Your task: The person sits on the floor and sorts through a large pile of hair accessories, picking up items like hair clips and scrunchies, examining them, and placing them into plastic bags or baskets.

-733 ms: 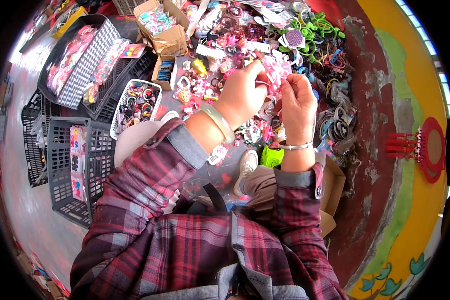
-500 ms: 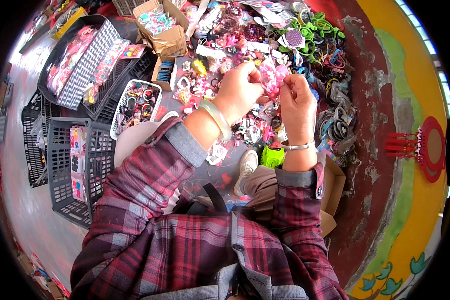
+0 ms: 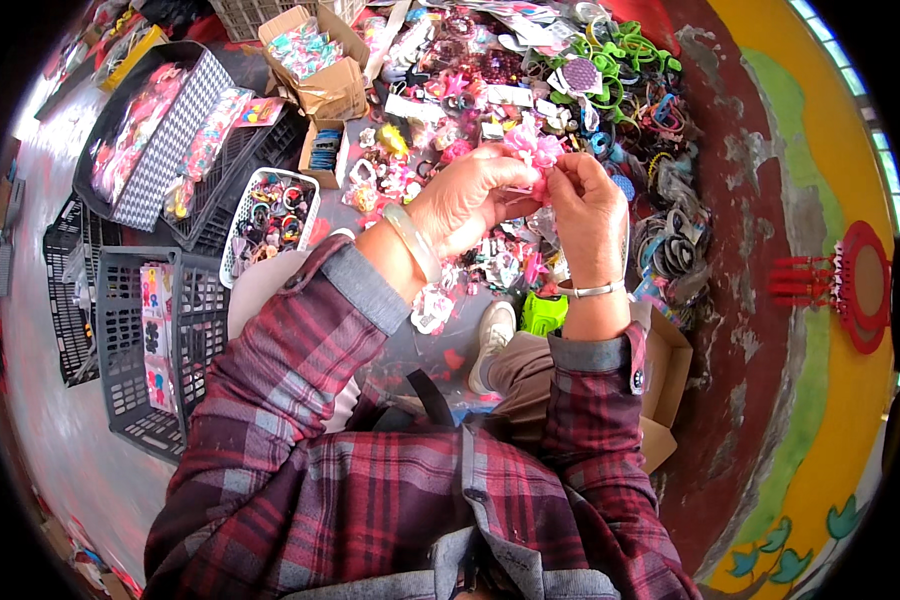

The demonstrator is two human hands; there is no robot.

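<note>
- Nearest to me are my own plaid sleeves, and below my wrists my bent knee and white shoe [image 3: 492,340] resting on the floor.
- A green toy-like piece [image 3: 543,313] lies just beside the shoe, under my right forearm.
- An open cardboard box [image 3: 660,375] sits by my right elbow, close against the painted wall [image 3: 770,300].
- My left hand [image 3: 467,197], with a pale bangle [image 3: 415,243] on the wrist, has its fingers closed together on a pink hair bow [image 3: 532,150].
- My right hand [image 3: 588,203], a silver bracelet [image 3: 598,290] at its wrist, pinches the same bow from the other side; both hands meet at it, raised above the spread of goods.
- Under and beyond my hands the floor is thick with hair clips, bows and carded accessories, so there is hardly a bare patch there.
- To the right, a heap of dark hairbands [image 3: 675,255] lies near the wall; farther up, green hairbands [image 3: 635,55].
- To my left stands a grey plastic crate [image 3: 145,350] holding carded clips, and past it a white basket [image 3: 270,210] full of small rings and ties.
- Farther left is a black tray [image 3: 145,125] of pink pieces, and beyond it a cardboard box [image 3: 315,65] of wrapped items.
- The only open room is the bare grey floor along the far left edge.
</note>
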